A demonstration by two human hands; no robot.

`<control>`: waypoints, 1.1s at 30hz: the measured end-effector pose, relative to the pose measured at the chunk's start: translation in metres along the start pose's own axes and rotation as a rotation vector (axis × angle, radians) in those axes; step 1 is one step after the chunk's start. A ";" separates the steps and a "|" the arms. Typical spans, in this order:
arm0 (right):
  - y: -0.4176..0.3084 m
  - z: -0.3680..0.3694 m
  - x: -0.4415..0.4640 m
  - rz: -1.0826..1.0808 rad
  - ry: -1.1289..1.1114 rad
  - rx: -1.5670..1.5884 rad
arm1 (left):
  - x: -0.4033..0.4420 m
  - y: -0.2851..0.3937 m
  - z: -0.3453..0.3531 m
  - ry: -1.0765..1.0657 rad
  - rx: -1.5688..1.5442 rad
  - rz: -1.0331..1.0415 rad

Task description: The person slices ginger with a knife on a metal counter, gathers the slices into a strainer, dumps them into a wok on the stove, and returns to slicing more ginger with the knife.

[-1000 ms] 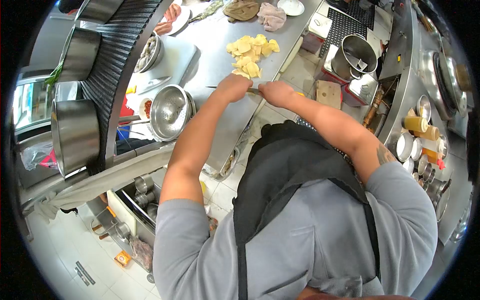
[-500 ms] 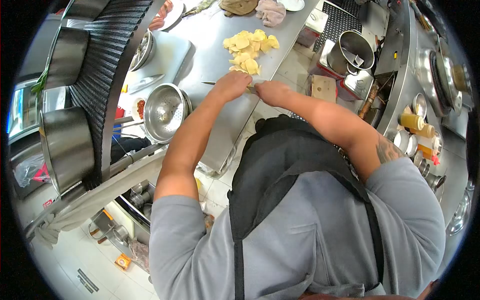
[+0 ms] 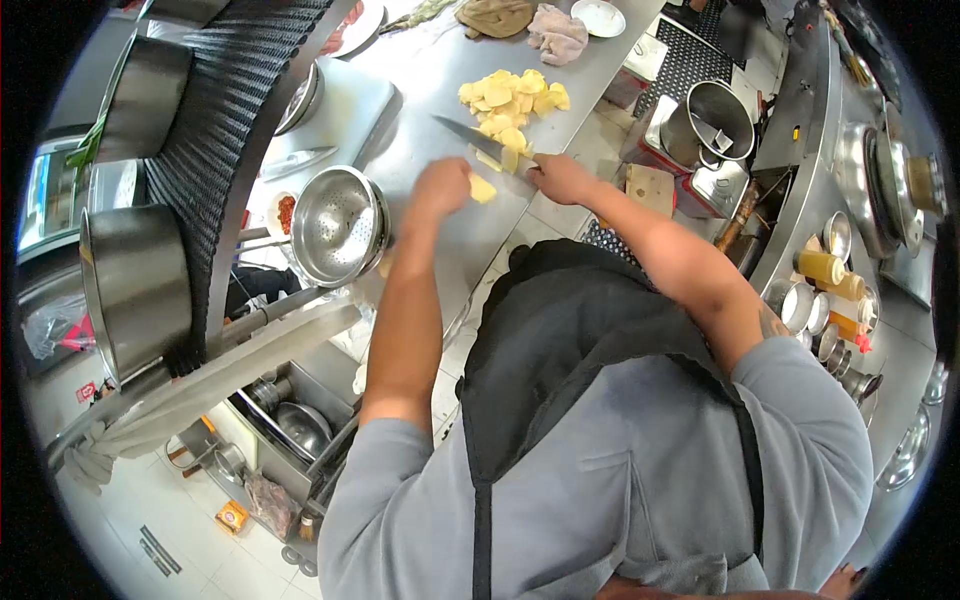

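My right hand point(image 3: 562, 180) is closed round the handle of a kitchen knife. The knife's blade point(image 3: 468, 134) points up and to the left over the steel table point(image 3: 425, 90). A pale yellow piece point(image 3: 482, 189), which looks like potato, shows at the fingers of my left hand point(image 3: 443, 188), closed on it. Beyond the blade lies a heap of thin potato slices point(image 3: 512, 98). A few loose slices point(image 3: 508, 160) rest right by the knife, near the table's edge.
Left of my left arm stands a steel colander point(image 3: 340, 225). Behind it, a second knife point(image 3: 297, 160) lies by a pale cutting board point(image 3: 352, 100). A cloth point(image 3: 558, 34) and a white plate point(image 3: 600, 17) sit at the far end. A deep pot point(image 3: 712, 120) stands to the right.
My hands were close together at the knife. Now my left hand has moved down and left with the potato piece, and the blade is raised and swung toward the heap.
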State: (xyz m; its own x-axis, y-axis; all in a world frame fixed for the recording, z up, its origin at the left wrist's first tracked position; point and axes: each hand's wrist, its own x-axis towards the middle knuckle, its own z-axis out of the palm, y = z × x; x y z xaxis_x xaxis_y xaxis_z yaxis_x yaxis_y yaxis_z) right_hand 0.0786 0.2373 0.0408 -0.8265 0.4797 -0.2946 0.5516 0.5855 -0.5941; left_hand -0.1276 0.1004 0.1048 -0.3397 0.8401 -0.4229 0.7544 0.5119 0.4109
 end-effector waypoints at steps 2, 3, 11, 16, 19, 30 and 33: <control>0.002 -0.002 0.002 0.000 0.048 -0.005 | -0.006 -0.001 0.034 -0.011 0.090 -0.015; -0.002 -0.008 0.001 0.031 0.003 0.046 | -0.008 0.004 0.045 -0.015 0.135 -0.019; -0.025 -0.054 0.003 0.332 -0.083 0.194 | 0.014 0.027 0.093 0.570 0.384 0.396; -0.005 -0.092 -0.024 0.225 0.104 0.261 | -0.007 0.041 0.069 0.593 0.068 0.016; 0.012 -0.094 -0.050 0.267 0.091 0.352 | -0.042 0.046 0.078 0.362 0.039 -0.177; 0.033 0.004 -0.089 0.078 -0.117 0.137 | -0.075 0.020 0.161 0.632 -0.077 0.099; 0.028 0.020 -0.079 0.084 -0.130 0.204 | -0.085 0.025 0.165 0.623 0.144 0.159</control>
State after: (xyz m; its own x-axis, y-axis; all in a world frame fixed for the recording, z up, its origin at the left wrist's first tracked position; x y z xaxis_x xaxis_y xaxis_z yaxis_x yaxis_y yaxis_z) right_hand 0.1577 0.2026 0.0323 -0.7933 0.4253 -0.4356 0.5960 0.3966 -0.6982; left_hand 0.0129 0.0120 0.0177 -0.4470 0.8722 0.1988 0.8751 0.3804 0.2991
